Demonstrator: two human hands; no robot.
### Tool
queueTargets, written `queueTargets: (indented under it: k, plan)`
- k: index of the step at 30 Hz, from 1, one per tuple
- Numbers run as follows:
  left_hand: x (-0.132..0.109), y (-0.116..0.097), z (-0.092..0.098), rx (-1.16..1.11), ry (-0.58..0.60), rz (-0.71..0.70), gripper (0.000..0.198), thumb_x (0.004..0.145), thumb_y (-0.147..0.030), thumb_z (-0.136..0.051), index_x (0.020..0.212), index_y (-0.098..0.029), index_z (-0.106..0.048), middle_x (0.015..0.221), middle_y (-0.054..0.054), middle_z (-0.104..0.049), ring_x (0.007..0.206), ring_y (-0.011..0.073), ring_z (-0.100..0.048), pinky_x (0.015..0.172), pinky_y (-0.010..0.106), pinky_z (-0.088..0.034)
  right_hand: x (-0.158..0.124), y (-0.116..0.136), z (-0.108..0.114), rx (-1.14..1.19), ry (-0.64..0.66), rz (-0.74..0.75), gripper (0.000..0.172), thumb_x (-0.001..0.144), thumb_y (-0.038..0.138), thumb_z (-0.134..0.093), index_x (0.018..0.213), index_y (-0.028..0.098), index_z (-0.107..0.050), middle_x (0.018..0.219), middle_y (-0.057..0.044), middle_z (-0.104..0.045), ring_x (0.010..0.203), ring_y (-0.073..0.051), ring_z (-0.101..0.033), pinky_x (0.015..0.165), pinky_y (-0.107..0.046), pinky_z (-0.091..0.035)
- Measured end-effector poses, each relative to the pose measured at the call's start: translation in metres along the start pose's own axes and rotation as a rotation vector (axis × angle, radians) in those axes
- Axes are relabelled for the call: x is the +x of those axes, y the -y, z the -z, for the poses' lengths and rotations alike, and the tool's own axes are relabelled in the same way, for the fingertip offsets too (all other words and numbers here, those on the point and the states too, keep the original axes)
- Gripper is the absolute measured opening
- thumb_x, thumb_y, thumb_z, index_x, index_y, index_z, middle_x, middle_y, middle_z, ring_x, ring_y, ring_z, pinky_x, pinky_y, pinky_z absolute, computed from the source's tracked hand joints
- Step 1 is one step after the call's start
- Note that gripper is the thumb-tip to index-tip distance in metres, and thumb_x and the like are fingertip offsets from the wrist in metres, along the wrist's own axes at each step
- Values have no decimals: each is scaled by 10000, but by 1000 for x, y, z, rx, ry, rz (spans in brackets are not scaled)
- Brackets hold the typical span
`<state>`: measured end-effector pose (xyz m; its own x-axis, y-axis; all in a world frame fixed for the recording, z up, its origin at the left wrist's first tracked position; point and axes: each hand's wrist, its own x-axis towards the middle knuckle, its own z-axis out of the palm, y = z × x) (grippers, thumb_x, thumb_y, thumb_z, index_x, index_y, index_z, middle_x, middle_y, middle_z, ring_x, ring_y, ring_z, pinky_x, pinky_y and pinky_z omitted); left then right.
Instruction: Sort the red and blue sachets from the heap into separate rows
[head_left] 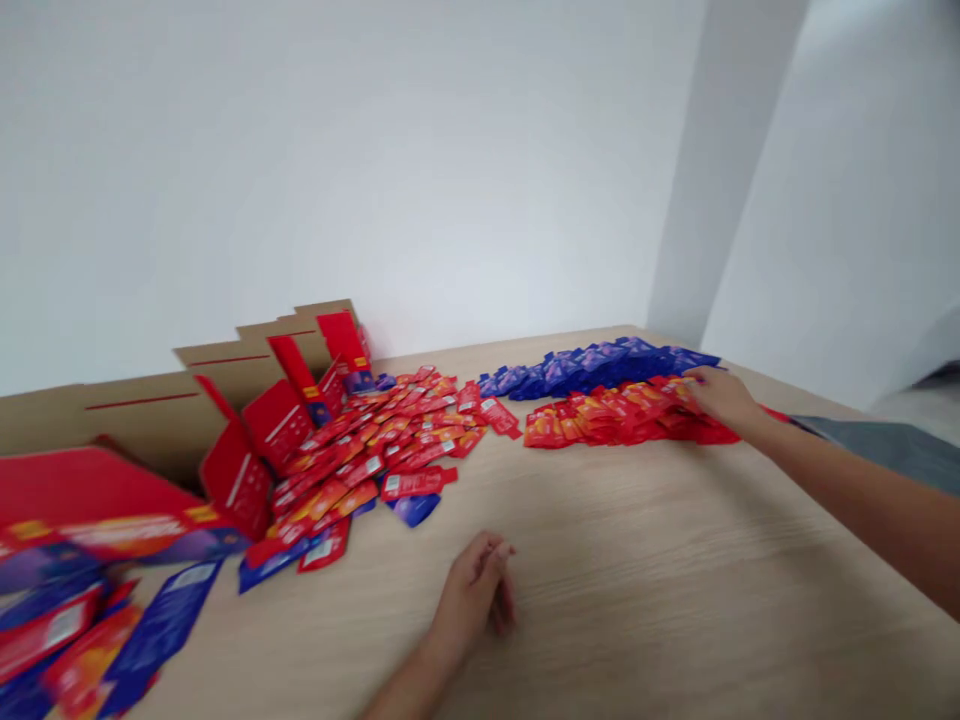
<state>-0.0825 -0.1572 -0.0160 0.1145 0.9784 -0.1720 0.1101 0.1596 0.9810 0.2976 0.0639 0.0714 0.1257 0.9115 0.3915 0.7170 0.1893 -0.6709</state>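
Observation:
My right hand [718, 396] reaches to the right end of a long row of overlapping red-orange packets [615, 412]. Its fingertips touch the packets there, but whether they pinch one is too small to tell. Behind that row lies a similar row of blue-purple packets [592, 368]. Near the front middle, my left hand [474, 590] hovers over or rests on the wooden table [630, 600], its fingers curled loosely and blurred, with nothing visible in them. A loose heap of red packets [390, 430] is spread to the left, some blue ones [415, 508] among them.
Open red and brown cardboard boxes [240, 400] stand along the back left. More red and blue packets [161, 620] lie at the lower left. A grey sheet or bag [892, 450] lies at the right edge, and a white wall [487, 180] rises behind.

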Motion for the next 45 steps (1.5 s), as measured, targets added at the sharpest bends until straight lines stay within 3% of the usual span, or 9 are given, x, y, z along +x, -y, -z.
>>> queueTargets:
  k: [6,10,13,21,27,32,35,39,45]
  plan:
    - [24,-7,58,621,-453,-392,227,790,-200,-477,1008,-163,-526,980,78,-611,923,173,-576,821,316,-466,-104,65,-91,81,253,382,197,779,254,-512,909,206,-652,1044,-112,-667,1052,-287,-569,974,-477,-377]
    - [42,-22,103,1163,-470,-207,488,760,-305,-579,1187,-90,-485,1263,179,-513,1199,270,-447,1008,388,-339,-174,97,-145,109,410,469,270,758,198,-483,970,197,-650,1117,-122,-647,1098,-265,-558,974,-464,-395]
    - [48,-30,110,1315,-416,-59,516,765,-386,-565,1169,-67,-524,1212,206,-548,1159,315,-481,981,427,-347,-199,108,-163,95,415,437,276,756,152,-457,955,173,-646,1101,-137,-645,1083,-253,-564,970,-445,-403]
    - [37,-25,93,1265,-445,-242,314,750,-33,-437,955,-163,-635,1023,105,-615,1029,226,-541,914,349,-386,-202,112,-148,227,424,323,248,777,156,-447,946,197,-624,1023,-111,-658,1000,-238,-592,925,-435,-439]
    - [33,-49,44,267,-419,-375,247,829,-364,-508,890,-146,-609,815,38,-648,755,183,-591,738,309,-463,-218,135,-150,797,660,64,408,812,436,-517,1144,199,-502,1140,-126,-612,925,-210,-634,734,-360,-527]
    - [47,-50,-8,-114,-138,-234,419,792,-535,-534,841,-124,-601,700,24,-629,621,148,-577,617,263,-453,-222,144,-149,1050,832,-117,429,790,608,-491,753,182,-523,570,19,-586,414,-89,-511,401,-209,-364]
    - [68,-46,13,178,-314,-337,446,894,-491,-356,898,-125,-610,887,89,-652,875,210,-596,800,335,-460,-214,138,-149,1015,777,-206,455,746,635,-514,651,193,-466,463,53,-522,335,-64,-413,346,-193,-241]
    - [86,-40,75,820,-608,-384,251,811,-221,-536,1024,-94,-570,1132,157,-574,1156,306,-452,1006,423,-311,-208,133,-153,956,732,-223,456,710,656,-517,666,207,-446,453,69,-509,318,-62,-363,340,-197,-221]
    - [76,-51,110,897,-508,-364,210,814,-90,-411,776,-130,-614,836,77,-618,948,254,-554,906,393,-371,-215,140,-150,765,658,-39,470,846,624,-343,643,219,-471,504,20,-523,424,-126,-462,450,-264,-406]
